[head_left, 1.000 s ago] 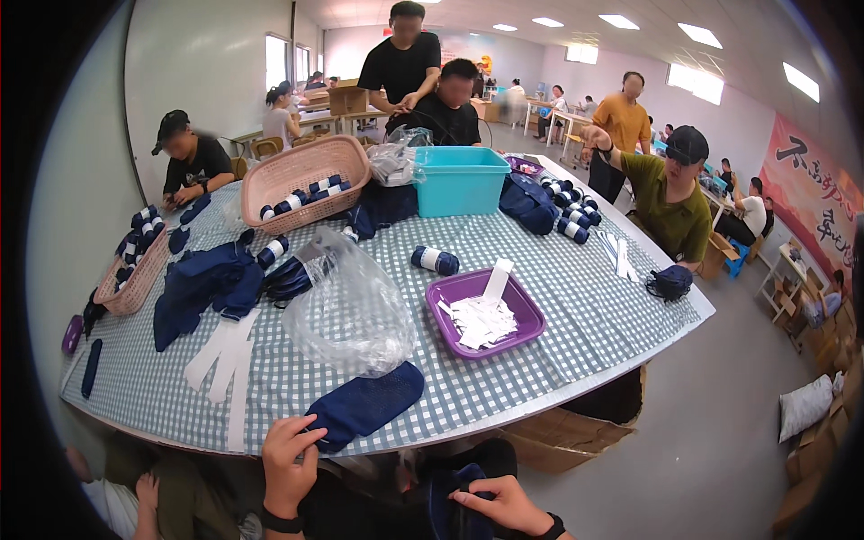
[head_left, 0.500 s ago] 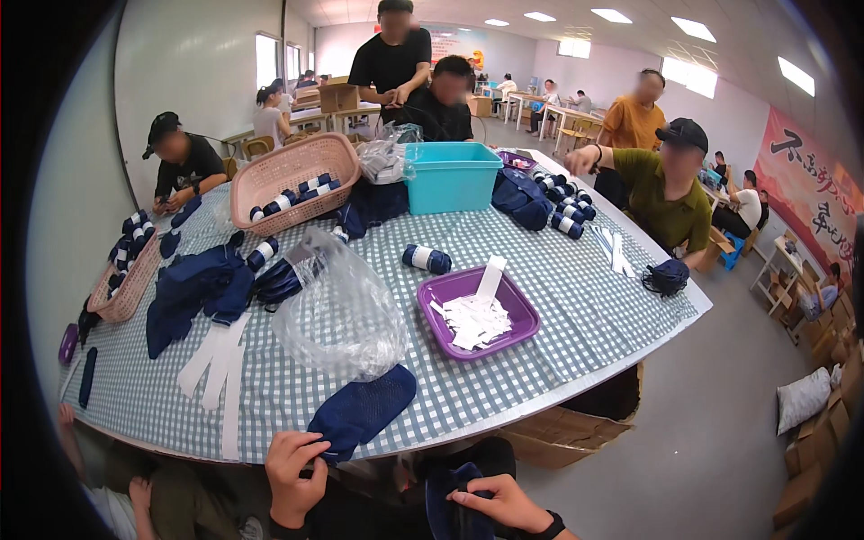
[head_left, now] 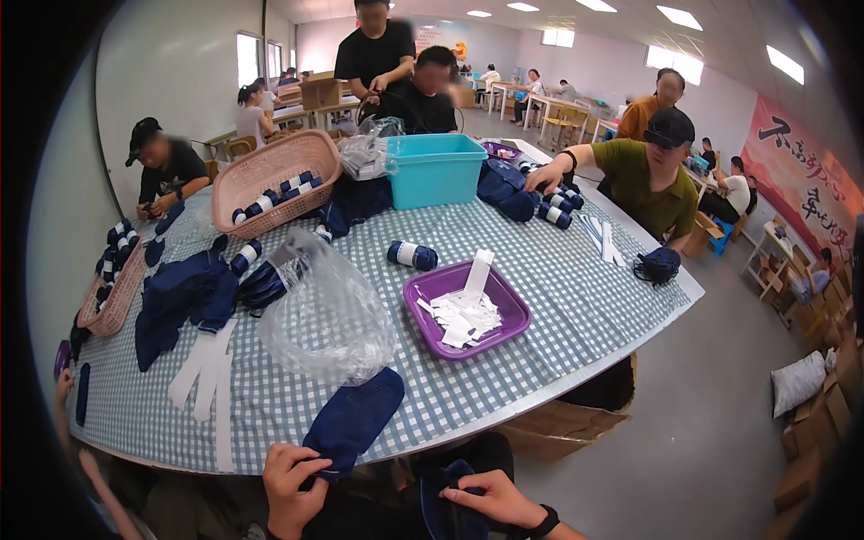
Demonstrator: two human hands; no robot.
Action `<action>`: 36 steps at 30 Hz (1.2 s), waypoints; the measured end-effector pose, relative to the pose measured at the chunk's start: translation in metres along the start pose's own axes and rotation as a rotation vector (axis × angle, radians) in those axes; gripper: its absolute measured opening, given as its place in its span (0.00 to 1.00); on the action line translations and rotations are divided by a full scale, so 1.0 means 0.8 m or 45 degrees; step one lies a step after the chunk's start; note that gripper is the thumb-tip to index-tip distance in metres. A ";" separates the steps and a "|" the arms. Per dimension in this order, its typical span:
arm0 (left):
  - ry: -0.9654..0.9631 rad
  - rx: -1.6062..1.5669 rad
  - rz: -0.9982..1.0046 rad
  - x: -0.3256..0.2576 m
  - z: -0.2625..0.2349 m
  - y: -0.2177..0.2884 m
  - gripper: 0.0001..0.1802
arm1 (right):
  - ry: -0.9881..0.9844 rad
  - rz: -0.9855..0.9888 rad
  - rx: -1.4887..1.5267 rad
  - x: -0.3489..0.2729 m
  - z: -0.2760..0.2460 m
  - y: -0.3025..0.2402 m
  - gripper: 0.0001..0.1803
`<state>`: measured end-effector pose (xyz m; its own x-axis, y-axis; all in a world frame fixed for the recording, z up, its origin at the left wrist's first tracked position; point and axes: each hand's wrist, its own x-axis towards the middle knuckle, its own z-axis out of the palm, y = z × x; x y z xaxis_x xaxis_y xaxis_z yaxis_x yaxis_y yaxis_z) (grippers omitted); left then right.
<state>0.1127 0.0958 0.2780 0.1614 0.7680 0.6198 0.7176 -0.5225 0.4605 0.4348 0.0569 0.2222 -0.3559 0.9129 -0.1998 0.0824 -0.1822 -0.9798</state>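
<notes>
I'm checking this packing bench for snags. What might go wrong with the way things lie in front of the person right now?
The navy cloth hangs over the table edge, gripped only by the left hand; it may slide off. The right hand holds a dark piece below the edge, so it can't steady anything on top. The loose plastic bag lies right behind the cloth and could be dragged along if it is pulled.

A long workroom has pale walls [head_left: 171,81], a grey floor [head_left: 711,423] and bright panel lights [head_left: 681,16] in the ceiling. Windows [head_left: 248,59] line the left wall, and a red banner [head_left: 804,180] hangs on the right. The bench [head_left: 576,297] wears a checked cloth, with cardboard boxes [head_left: 810,450] on the floor nearby.
</notes>
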 end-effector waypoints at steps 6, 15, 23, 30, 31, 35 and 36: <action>0.142 0.023 -0.027 0.012 -0.002 0.003 0.16 | -0.051 0.048 -0.238 0.002 -0.006 -0.014 0.12; -0.179 -0.251 -0.087 0.018 -0.008 0.000 0.18 | 0.053 -0.117 -0.168 -0.001 -0.003 -0.002 0.14; 0.071 -0.411 -0.465 0.008 0.001 0.016 0.25 | -0.013 -0.010 -0.251 -0.005 -0.001 -0.005 0.13; 0.057 -0.438 -0.263 0.031 0.023 0.024 0.18 | 0.018 -0.019 -0.267 -0.020 -0.009 0.003 0.13; 0.020 -0.397 -0.199 0.035 0.025 0.026 0.17 | 0.030 -0.022 -0.256 -0.023 -0.009 0.007 0.13; -0.016 -0.262 -0.068 0.038 0.034 0.027 0.16 | 0.113 0.011 0.013 -0.032 -0.010 -0.009 0.13; -0.017 -0.268 -0.057 0.038 0.034 0.026 0.16 | 0.119 0.045 0.031 -0.034 -0.012 -0.016 0.13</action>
<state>0.1510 0.1182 0.2893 0.1420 0.7963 0.5879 0.5672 -0.5522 0.6110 0.4525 0.0378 0.2407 -0.2648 0.9355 -0.2337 0.0702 -0.2231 -0.9723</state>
